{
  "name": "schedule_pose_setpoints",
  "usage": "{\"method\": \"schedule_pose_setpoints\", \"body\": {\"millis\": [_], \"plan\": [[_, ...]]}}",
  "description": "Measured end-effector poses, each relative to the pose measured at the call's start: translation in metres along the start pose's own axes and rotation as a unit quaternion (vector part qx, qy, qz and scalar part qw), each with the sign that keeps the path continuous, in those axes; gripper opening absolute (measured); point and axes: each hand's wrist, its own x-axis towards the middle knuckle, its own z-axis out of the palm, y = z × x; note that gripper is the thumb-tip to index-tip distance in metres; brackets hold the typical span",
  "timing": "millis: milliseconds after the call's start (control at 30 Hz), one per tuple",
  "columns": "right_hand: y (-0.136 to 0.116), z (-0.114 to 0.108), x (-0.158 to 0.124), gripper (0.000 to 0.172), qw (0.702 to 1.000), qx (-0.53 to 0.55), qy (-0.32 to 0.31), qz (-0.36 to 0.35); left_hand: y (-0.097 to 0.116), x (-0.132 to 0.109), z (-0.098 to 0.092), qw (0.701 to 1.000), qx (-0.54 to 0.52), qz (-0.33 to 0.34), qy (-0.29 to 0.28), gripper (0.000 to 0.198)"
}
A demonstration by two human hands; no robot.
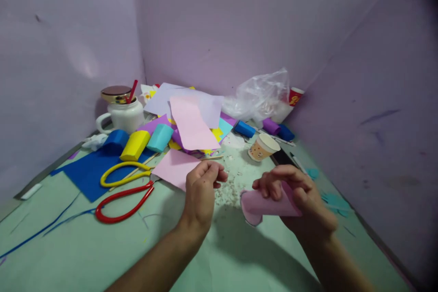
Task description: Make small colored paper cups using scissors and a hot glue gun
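My right hand (pixel 301 198) is closed around a rolled pink paper tube (pixel 262 207), whose open end points left and down over the table. My left hand (pixel 202 189) hovers a short way to the left of the tube with its fingers curled inward; whether anything small is in them I cannot make out. Just beyond the left hand lies a flat pink paper piece (pixel 173 167). Between the hands the green table (pixel 85 251) carries a patch of small white scraps (pixel 231 182).
Red-handled scissors (pixel 123 205) and yellow-handled scissors (pixel 123 172) lie at left on blue felt (pixel 87 175). Behind are coloured foam rolls, loose paper sheets (pixel 191 116), a white teapot (pixel 121 112), a tipped paper cup (pixel 263 147) and a plastic bag (pixel 260 96). Purple walls enclose the corner.
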Motion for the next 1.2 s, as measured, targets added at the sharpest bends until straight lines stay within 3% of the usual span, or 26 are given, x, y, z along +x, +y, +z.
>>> {"method": "schedule_pose_setpoints", "body": {"millis": [133,267,333,433,600,733,933,1200], "plan": [[-0.014,-0.005,0.019,0.021,0.999,-0.021,0.047,-0.007,-0.006,0.001,0.004,0.997,0.036,-0.067,-0.024,0.010],[-0.023,-0.018,0.043,0.029,0.984,-0.094,0.153,0.009,-0.010,0.001,0.006,0.995,0.052,-0.081,-0.019,0.011],[-0.020,-0.026,0.060,0.034,0.973,-0.140,0.178,0.037,-0.012,0.001,0.006,0.995,0.054,-0.085,-0.021,0.012],[-0.006,-0.033,0.093,0.036,0.959,-0.204,0.188,0.052,-0.016,-0.001,0.006,0.994,0.053,-0.095,-0.031,0.014],[0.040,-0.037,0.156,0.024,0.917,-0.331,0.202,0.093,-0.022,0.000,0.004,0.993,0.036,-0.105,-0.042,0.017],[0.073,-0.039,0.187,0.027,0.881,-0.402,0.198,0.147,-0.023,0.006,0.003,0.994,0.015,-0.105,-0.035,0.019],[0.089,-0.039,0.187,0.030,0.850,-0.464,0.181,0.171,-0.018,0.006,0.002,0.995,-0.006,-0.092,-0.025,0.019],[0.073,-0.036,0.174,0.029,0.848,-0.479,0.172,0.146,-0.022,0.007,0.001,0.996,-0.005,-0.089,-0.026,0.018]]}}
